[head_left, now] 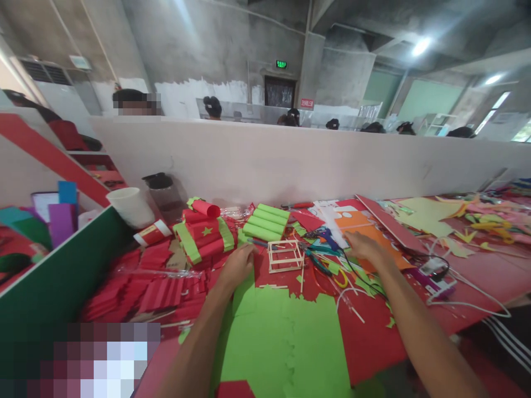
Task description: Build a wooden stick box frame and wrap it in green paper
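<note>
My left hand (pixel 236 266) rests on the red table at the top edge of a green paper sheet (pixel 282 337), its fingers curled and pointing toward a small wooden stick frame (pixel 285 256). Whether anything is in those fingers is hidden. My right hand (pixel 362 246) lies farther right with its fingers stretched flat over orange paper (pixel 365 226), next to scissors and tools with blue handles (pixel 327 240). Behind the frame lie several green paper rolls (pixel 265 221). A bundle of red rolls banded in green (pixel 205 235) stands to the left.
A white cup (pixel 131 206) and a dark bottle (pixel 164 193) stand at the back left by a white partition wall (pixel 290 160). Folded red paper (pixel 157 282) is piled on the left. White cables and a small device (pixel 435 273) lie on the right among paper scraps. Other people's heads show beyond the partition.
</note>
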Demonstrator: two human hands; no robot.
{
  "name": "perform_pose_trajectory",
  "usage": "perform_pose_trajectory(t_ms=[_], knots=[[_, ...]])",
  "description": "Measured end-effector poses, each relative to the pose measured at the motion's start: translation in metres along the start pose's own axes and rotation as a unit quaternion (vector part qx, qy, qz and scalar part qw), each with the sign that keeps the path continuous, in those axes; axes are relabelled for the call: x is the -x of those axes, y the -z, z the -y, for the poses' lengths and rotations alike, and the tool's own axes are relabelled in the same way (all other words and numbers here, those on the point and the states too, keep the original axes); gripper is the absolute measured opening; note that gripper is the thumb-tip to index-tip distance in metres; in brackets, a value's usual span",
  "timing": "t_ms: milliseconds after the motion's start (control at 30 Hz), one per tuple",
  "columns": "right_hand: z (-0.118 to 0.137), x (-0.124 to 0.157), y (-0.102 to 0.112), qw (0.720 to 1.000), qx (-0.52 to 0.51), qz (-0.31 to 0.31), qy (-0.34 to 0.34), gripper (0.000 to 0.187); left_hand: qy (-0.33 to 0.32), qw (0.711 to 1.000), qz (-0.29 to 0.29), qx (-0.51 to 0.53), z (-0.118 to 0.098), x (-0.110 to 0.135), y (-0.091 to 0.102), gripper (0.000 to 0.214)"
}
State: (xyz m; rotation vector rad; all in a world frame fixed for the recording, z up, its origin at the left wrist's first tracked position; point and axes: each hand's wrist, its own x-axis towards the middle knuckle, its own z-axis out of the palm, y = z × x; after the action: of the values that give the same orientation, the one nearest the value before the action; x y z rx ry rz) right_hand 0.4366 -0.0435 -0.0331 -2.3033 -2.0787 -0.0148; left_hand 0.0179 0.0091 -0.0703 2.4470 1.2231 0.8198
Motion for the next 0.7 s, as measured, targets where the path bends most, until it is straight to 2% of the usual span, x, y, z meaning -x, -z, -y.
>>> perform_pose_trajectory(t_ms=[133, 367, 500, 700], knots=[[-0.001, -0.001, -0.001, 1.0, 0.007, -0.02, 0.011, 0.043, 0.001, 1.0, -0.001, -0.002, 0.002, 0.0, -0.001, 0.026], [0.0, 0.004, 0.012, 0.999, 0.003, -0.044, 0.024, 0.022, 0.003, 1.0, -0.001, -0.017, 0.005, -0.002, -0.003, 0.026], [0.0, 0.014, 0.016, 0.998, -0.003, 0.007, 0.067, 0.012, 0.0, 1.0, 0.003, -0.016, 0.006, -0.002, -0.003, 0.025], [-0.005, 0.019, 0.016, 0.995, -0.005, 0.05, 0.087, 0.018, 0.0, 1.0, -0.007, -0.008, 0.004, -0.002, -0.002, 0.027]])
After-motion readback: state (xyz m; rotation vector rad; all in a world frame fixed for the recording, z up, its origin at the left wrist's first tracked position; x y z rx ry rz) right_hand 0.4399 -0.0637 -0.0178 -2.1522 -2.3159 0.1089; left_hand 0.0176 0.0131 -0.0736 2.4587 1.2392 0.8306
